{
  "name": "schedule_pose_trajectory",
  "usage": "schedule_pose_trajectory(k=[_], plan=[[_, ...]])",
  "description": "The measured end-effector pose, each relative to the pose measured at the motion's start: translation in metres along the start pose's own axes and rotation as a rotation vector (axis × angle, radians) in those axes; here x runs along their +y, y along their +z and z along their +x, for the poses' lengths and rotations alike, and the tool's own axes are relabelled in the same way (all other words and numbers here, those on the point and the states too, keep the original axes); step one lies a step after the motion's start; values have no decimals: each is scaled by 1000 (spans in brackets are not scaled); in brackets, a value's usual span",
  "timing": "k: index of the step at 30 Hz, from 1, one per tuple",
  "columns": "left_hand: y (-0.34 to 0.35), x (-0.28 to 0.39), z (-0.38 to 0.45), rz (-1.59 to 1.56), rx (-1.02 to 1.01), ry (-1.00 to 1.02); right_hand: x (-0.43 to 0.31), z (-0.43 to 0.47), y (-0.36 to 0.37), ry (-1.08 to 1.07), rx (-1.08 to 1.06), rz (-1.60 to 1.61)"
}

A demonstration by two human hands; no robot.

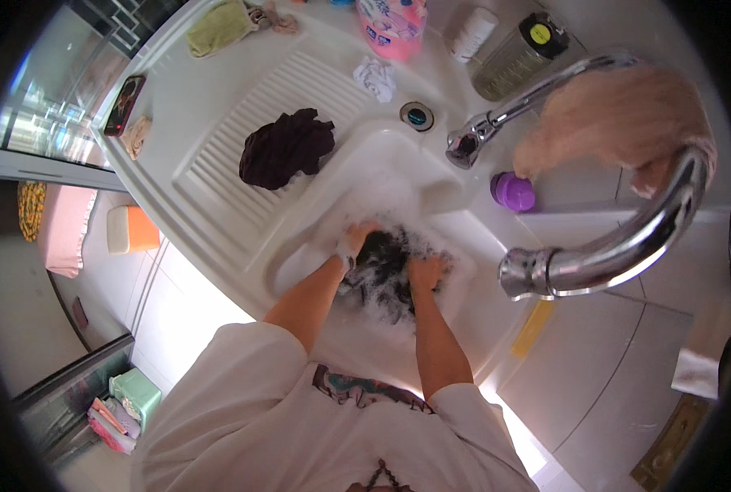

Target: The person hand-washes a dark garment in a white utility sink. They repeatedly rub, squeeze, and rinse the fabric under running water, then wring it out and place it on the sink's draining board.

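Observation:
Dark wet cloth (384, 264) lies in soapy water in the basin of a white laundry sink (365, 150). My left hand (362, 237) is at the cloth's upper left side, partly covered by foam, with a band on the wrist. My right hand (428, 272) presses at the cloth's right side, its fingertips in the suds. Foam hides how far the fingers of either hand close on the cloth. Up and left of the basin, a bunched dark maroon cloth (287, 149) rests on the ribbed washboard (218, 160).
A chrome faucet (618, 246) arches at the right, a peach cloth (618, 117) draped over it. Behind the basin are a purple cap (515, 191), a drain fitting (416, 116), a crumpled white cloth (375, 78) and a pink detergent pouch (392, 27). A phone (124, 106) stands on the left rim.

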State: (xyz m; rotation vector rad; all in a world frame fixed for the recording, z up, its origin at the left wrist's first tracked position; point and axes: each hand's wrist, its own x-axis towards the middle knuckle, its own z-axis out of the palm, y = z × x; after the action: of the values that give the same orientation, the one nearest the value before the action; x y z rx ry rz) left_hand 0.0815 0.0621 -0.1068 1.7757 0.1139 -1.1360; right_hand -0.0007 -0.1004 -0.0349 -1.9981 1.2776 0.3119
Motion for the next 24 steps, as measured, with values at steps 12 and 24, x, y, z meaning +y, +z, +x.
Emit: schedule_pose_trajectory(k=[12,24], plan=[[18,71,-98,-979,-429,164,-77,-147,-46,-1003,430,-55],[34,117,-127,-301,-53,-144,-8,-13,-81,-368,-10,36]])
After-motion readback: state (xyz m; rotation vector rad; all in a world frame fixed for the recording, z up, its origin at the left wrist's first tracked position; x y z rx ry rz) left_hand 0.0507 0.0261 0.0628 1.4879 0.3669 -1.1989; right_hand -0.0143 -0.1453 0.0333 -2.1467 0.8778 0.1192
